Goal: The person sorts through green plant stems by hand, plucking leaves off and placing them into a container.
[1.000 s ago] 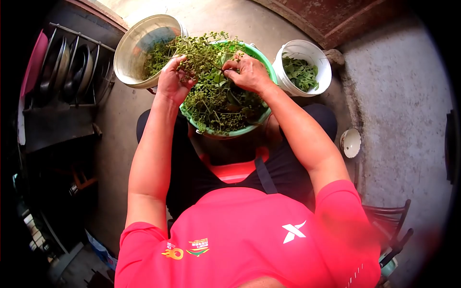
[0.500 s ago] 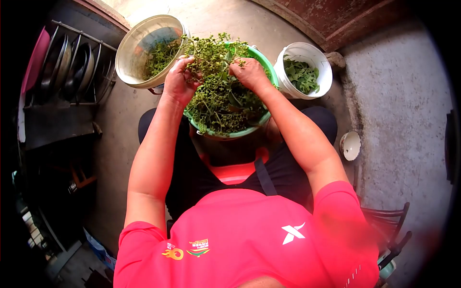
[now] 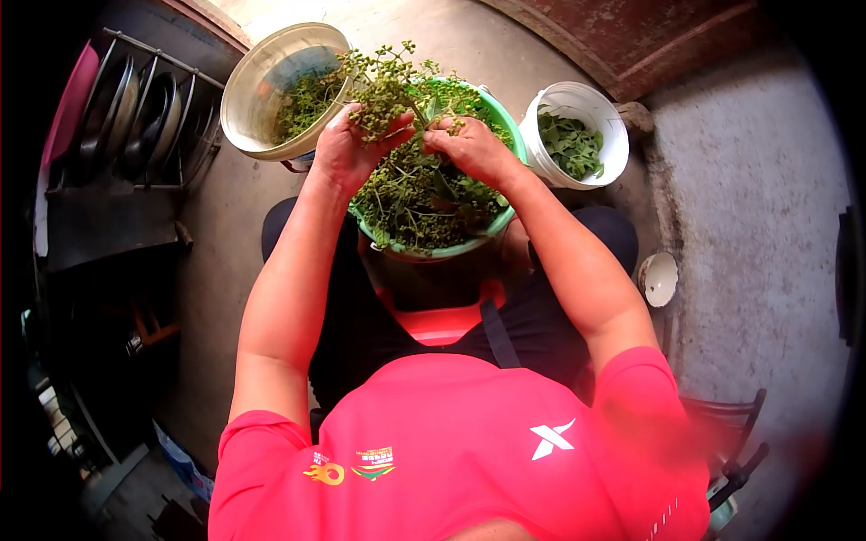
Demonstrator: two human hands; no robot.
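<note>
Over a green bucket (image 3: 494, 225) heaped with berry-bearing green sprigs (image 3: 415, 203), I hold up one sprig of small green berries (image 3: 383, 77). My left hand (image 3: 352, 149) cups this sprig from below, its fingers curled around the berry cluster. Just to the right, my right hand (image 3: 476, 151) is closed in a pinch at the sprig's stem. The exact contact of the right fingertips is partly hidden by the greenery.
A cream bucket (image 3: 236, 117) with green bits inside tilts at the upper left. At the right stands a white bucket (image 3: 613, 149) holding leaves. A small bowl (image 3: 659, 279) lies by the wall. Pans fill a rack (image 3: 144, 117) on the left.
The berry sprig now stands higher and more apart from the heap. My left hand has turned, its fingers reaching right, and my right hand has shifted slightly down to the stem.
</note>
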